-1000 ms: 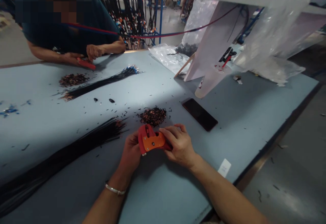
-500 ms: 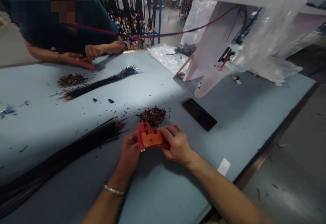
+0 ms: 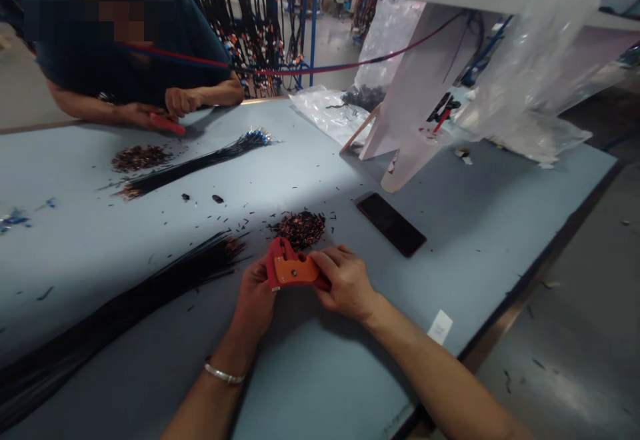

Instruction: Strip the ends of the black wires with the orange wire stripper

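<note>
My right hand (image 3: 347,283) is closed around the handles of a red and orange wire stripper (image 3: 294,271), which is held above the table in front of me. My left hand (image 3: 256,297), with a bracelet on its wrist, is closed at the stripper's red head. Its fingertips are partly hidden behind the tool, so what they pinch cannot be made out. Just beyond the tool lies a pile of short black and copper-coloured stripped ends (image 3: 301,228). To the left stretches a thick bundle of black wires (image 3: 150,300), its copper-coloured ends pointing toward the pile.
A phone (image 3: 391,224) lies right of the pile, and a white label (image 3: 440,327) near the table edge. Across the table (image 3: 500,227), a co-worker's hands (image 3: 150,112) hold a red tool behind another wire bundle (image 3: 195,168). A white stand (image 3: 400,93) and plastic bags (image 3: 545,87) occupy the back right.
The wire stripper has shifted very slightly to the left and turned a little. Both my hands keep nearly the same place and grip.
</note>
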`<state>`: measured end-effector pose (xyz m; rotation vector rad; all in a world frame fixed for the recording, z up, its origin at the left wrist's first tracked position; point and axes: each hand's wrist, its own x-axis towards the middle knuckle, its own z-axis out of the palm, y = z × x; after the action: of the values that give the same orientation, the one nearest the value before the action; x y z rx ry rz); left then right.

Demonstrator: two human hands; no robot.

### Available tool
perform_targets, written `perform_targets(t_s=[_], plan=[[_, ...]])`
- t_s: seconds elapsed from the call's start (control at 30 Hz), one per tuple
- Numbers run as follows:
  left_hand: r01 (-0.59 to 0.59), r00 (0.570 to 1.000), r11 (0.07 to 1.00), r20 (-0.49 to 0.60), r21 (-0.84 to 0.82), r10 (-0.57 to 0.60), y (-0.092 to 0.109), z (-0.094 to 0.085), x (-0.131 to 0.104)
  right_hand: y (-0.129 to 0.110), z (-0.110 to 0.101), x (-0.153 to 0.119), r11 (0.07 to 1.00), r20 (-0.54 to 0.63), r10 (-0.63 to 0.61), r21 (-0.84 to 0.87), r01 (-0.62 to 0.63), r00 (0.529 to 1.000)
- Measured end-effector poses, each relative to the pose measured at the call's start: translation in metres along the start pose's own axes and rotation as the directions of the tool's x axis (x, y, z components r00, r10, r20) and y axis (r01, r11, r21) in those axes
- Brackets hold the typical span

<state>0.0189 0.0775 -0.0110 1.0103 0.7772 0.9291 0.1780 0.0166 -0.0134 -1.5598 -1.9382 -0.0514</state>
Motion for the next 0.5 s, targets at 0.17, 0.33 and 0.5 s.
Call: perform_targets(t_s=[0.17,0.33,0.5], plan=[[0.016,1.000,1.000,0.001,0.000,-0.016,0.0023,0.0000,0.0007,0.0003,0.0011,-0.0006,0.999,0.041,0.020,-0.033,-0.018,0.999],[0.033,0.999,0.999,-0.028,-0.021,-0.034,0.0021,-0.0008,0.0010,0.0020,0.0039,0.0010,1.000,0.019,0.006,-0.029,-0.005,1.000],[0.039,0.998,0.999,-0.040,-0.027,-0.040,-0.0028,-0.0035,0.0032,0.0021,0.0066,0.0028,0.999,0.030,0.024,-0.027,-0.023,0.999]])
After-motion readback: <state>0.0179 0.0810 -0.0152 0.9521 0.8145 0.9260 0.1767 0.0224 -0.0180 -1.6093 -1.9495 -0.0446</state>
